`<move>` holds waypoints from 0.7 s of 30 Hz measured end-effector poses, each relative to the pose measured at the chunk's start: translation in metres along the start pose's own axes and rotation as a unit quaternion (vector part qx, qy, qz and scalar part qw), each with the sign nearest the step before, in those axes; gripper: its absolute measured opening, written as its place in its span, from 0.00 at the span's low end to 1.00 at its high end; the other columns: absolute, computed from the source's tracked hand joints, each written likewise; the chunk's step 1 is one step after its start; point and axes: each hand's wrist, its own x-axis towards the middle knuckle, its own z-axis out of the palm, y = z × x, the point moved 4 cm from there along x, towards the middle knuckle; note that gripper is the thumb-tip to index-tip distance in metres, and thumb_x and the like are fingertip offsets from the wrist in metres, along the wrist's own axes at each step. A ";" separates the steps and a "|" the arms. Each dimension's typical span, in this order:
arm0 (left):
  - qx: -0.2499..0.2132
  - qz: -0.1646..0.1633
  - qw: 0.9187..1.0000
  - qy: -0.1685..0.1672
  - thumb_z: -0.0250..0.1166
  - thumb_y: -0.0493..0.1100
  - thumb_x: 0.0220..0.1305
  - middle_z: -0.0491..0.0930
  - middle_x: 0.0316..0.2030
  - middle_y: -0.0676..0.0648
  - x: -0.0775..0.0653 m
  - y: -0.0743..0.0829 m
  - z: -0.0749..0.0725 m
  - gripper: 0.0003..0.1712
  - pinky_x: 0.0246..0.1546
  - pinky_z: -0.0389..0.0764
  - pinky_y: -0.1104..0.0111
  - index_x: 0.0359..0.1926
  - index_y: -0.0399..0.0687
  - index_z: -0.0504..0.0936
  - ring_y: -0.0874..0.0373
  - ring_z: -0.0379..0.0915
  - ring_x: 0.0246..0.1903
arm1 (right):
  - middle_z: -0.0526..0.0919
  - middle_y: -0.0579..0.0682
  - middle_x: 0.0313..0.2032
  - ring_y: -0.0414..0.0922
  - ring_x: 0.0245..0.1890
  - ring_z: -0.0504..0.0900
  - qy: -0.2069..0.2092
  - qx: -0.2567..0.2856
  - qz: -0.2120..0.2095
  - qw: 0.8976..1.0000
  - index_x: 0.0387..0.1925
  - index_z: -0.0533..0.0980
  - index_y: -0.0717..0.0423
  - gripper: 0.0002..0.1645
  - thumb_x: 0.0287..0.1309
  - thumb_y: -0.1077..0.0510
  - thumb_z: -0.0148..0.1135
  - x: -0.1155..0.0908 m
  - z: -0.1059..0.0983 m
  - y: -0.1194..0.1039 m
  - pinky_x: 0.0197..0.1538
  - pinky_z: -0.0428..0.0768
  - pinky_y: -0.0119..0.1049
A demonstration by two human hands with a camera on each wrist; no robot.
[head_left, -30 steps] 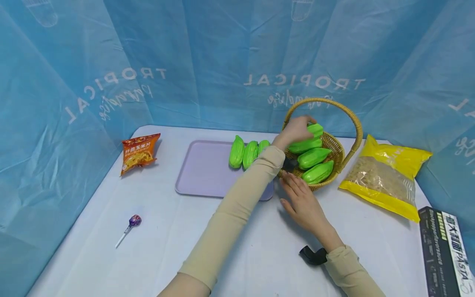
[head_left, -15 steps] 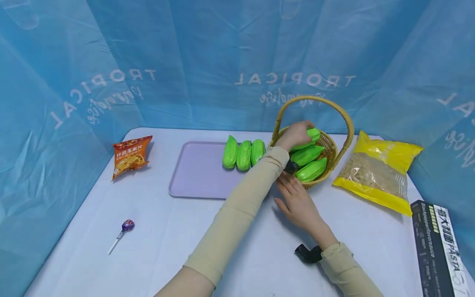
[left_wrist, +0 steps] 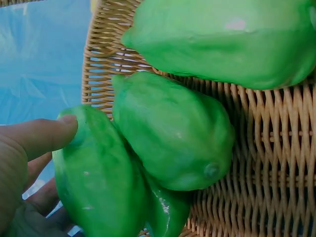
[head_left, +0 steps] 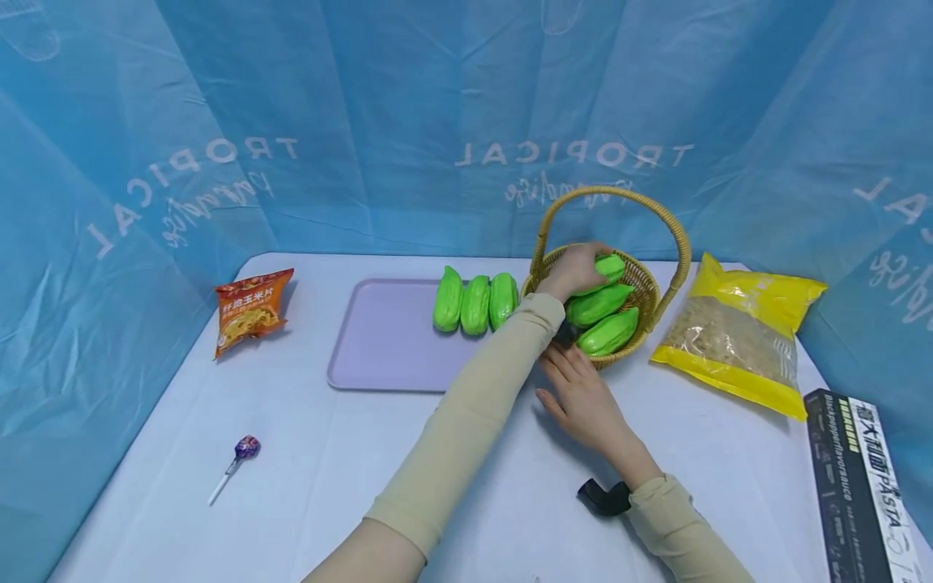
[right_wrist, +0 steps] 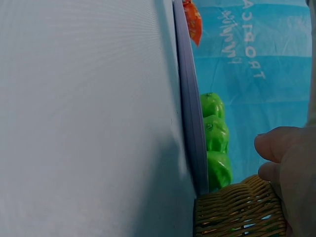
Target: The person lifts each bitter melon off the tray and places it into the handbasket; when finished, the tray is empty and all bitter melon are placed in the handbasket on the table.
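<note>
In the far part of a wicker basket [head_left: 647,285], my left hand [head_left: 576,271] grips a green papaya [left_wrist: 96,173]. The left wrist view has the thumb pressed on its top, with other fingers behind it. More green papayas [left_wrist: 173,131] lie beside it in the basket. My right hand [head_left: 583,397] rests against the basket's near side, below the left forearm, its fingers extended and touching the rim. Left of the basket, three green papayas [head_left: 475,305] stand in a row on a lilac tray [head_left: 386,340]; the left sleeve covers the tray's right part.
An orange snack bag [head_left: 253,312] lies at the back left, with a lollipop [head_left: 244,449] nearer the front. On the right are a yellow bag [head_left: 736,332] with a see-through window and a black pasta box [head_left: 860,486]. The basket's tall handle [head_left: 681,243] arches above it.
My left hand has sunk slightly lower into the basket with the papaya it grips. My right hand stays at the basket's near side. The whole head view has shifted a little.
</note>
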 end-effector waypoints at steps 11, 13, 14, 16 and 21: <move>-0.008 0.008 1.000 -0.006 0.59 0.44 0.70 0.71 0.65 0.51 -0.006 -0.001 -0.016 0.30 0.38 0.75 0.74 0.71 0.55 0.64 0.63 0.75 0.32 | 0.69 0.60 0.67 0.58 0.69 0.65 0.006 0.001 -0.010 1.000 0.65 0.69 0.64 0.33 0.62 0.53 0.61 0.000 -0.001 -0.001 0.72 0.59 0.52; -0.010 0.009 1.000 -0.016 0.58 0.44 0.70 0.71 0.66 0.50 -0.009 0.000 -0.021 0.31 0.29 0.70 0.74 0.72 0.56 0.63 0.63 0.65 0.20 | 0.68 0.60 0.68 0.58 0.69 0.64 0.003 0.002 -0.009 1.000 0.66 0.68 0.63 0.33 0.63 0.52 0.61 0.000 -0.002 -0.002 0.72 0.59 0.53; -0.012 0.013 1.000 -0.021 0.57 0.45 0.71 0.70 0.67 0.49 -0.011 0.001 -0.025 0.31 0.28 0.69 0.73 0.72 0.56 0.62 0.63 0.64 0.18 | 0.68 0.60 0.68 0.58 0.70 0.63 0.000 0.004 -0.009 1.000 0.66 0.68 0.63 0.33 0.63 0.52 0.61 0.000 -0.002 -0.002 0.72 0.59 0.53; -0.023 0.026 0.999 -0.020 0.57 0.45 0.71 0.68 0.68 0.49 -0.017 0.000 -0.030 0.30 0.31 0.71 0.72 0.72 0.55 0.63 0.64 0.73 0.26 | 0.68 0.61 0.68 0.58 0.70 0.62 -0.005 0.006 -0.007 1.000 0.65 0.69 0.64 0.32 0.64 0.52 0.60 0.001 -0.003 -0.003 0.72 0.59 0.53; -0.073 0.063 0.995 0.004 0.56 0.48 0.72 0.67 0.69 0.47 -0.038 -0.009 -0.043 0.29 0.56 0.74 0.66 0.71 0.56 0.64 0.49 0.71 0.61 | 0.66 0.62 0.69 0.57 0.72 0.61 -0.004 0.010 -0.006 1.000 0.65 0.68 0.65 0.33 0.63 0.53 0.61 0.001 -0.004 -0.003 0.72 0.59 0.54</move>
